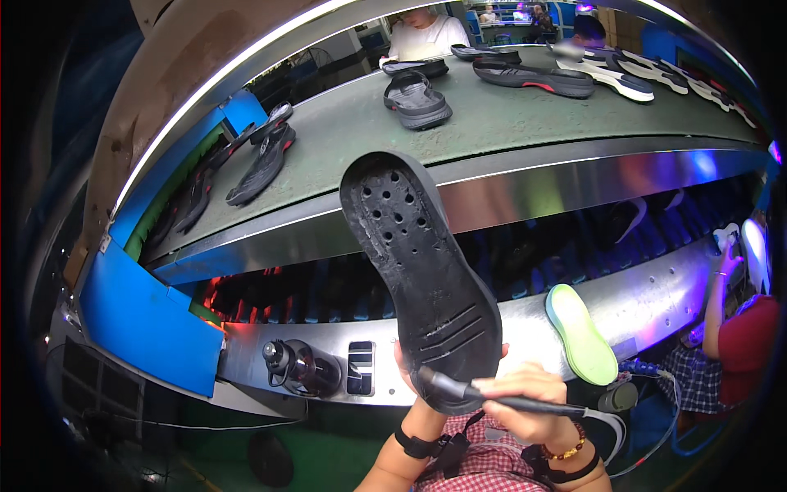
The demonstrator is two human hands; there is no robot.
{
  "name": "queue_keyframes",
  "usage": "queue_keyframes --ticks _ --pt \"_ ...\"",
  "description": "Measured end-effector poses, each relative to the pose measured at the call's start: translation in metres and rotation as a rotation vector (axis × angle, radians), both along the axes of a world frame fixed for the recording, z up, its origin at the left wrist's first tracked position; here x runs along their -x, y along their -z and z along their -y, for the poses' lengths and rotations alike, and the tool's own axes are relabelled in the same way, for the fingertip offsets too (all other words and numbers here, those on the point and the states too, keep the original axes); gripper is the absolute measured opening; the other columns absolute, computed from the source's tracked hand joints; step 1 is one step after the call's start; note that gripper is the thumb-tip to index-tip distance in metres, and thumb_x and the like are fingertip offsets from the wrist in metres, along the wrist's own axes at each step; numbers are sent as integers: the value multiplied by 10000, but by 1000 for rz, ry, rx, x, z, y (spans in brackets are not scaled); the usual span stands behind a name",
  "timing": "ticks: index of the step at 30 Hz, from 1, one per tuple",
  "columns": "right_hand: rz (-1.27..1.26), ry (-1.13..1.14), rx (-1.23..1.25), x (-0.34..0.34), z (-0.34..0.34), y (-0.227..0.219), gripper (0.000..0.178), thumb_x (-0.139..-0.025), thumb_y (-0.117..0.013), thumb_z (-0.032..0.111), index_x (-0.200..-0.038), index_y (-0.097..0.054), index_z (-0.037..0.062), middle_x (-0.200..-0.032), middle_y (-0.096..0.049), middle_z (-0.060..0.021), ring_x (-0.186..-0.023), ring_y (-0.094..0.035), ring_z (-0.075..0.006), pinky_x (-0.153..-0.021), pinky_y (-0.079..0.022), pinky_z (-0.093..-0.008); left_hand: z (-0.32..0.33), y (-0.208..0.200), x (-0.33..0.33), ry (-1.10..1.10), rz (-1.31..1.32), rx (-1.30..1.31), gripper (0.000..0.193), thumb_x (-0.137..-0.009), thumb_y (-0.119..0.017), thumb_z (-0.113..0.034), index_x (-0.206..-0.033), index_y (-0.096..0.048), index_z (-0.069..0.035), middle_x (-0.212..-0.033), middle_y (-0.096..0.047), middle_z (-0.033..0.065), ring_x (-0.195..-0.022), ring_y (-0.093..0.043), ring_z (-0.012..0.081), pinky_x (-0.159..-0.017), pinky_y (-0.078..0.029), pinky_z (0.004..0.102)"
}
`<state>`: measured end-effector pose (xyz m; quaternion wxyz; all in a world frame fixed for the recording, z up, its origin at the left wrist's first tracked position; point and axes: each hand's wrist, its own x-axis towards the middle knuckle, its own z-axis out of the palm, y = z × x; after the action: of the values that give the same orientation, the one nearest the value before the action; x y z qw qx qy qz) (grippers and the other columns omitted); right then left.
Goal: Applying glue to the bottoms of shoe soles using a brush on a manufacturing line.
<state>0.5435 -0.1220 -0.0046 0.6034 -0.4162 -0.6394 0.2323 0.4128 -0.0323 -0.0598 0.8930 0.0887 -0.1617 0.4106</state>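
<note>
A large black shoe sole (438,283) stands up in front of me, its hollow inner side facing me, with round holes at the far end and slanted ridges near my hands. My left hand (420,412) grips its near end from behind; fingers show at both edges, while the palm is hidden. In my right hand (529,402) is a dark-handled brush (459,389), held like a pen. Its bristles touch the inside of the sole's near end. A pale hose (608,420) runs off the back of the handle.
A lime-green sole (584,336), a phone (361,369) and a dark bottle (303,366) rest on the metal ledge (525,316). Beyond is a green conveyor belt (328,143) carrying several black soles (416,100) and white soles (611,78). A co-worker (742,344) works at the right; others are across the belt.
</note>
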Motion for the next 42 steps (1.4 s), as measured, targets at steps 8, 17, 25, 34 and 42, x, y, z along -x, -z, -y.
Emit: queue_keyframes --ticks 8,17,25,34,42 --pt "29 -321 101 -18 -4 -3 248 -744 -739 52 -990 -707 38 -945 -711 -100 -789 -686 -211 -739 -518 -302 -5 -9 0 -22 13 -44 959 -800 -355 -753 -1448 -278 -52 -1435 -324 260 -1277 -374 466 -1072 -285 612" --pt "108 -486 176 -47 -9 -9 218 -772 -731 45 -986 -698 24 -984 -704 -123 -868 -693 -229 -774 -540 -305 -17 9 23 -61 -563 -105 897 -829 -392 -663 -1445 -276 -21 -1425 -339 275 -1265 -394 476 -1040 -310 630" --pt "32 -782 176 -55 -12 0 261 -775 -707 -13 -1033 -680 13 -1045 -685 -140 -959 -675 -265 -830 -545 -329 -23 7 29 284 -261 -78 558 -949 -426 -346 -1365 -404 25 -1346 -481 220 -1209 -514 310 -1065 -369 420" --pt "217 -781 298 -63 -7 -4 289 -763 -679 6 -1052 -663 12 -1086 -669 -153 -1019 -648 -298 -864 -532 -346 -20 -28 33 392 -832 -16 426 -949 -505 -285 -1232 -531 32 -1148 -624 179 -968 -650 232 -865 -527 345" --pt "375 -761 333 -76 -9 -16 282 -806 -588 39 -1079 -658 34 -1115 -660 -151 -1030 -643 -299 -842 -531 -345 -13 -45 26 450 -1053 -156 464 -933 -536 -357 -1207 -545 18 -1066 -649 149 -865 -661 184 -770 -548 308"
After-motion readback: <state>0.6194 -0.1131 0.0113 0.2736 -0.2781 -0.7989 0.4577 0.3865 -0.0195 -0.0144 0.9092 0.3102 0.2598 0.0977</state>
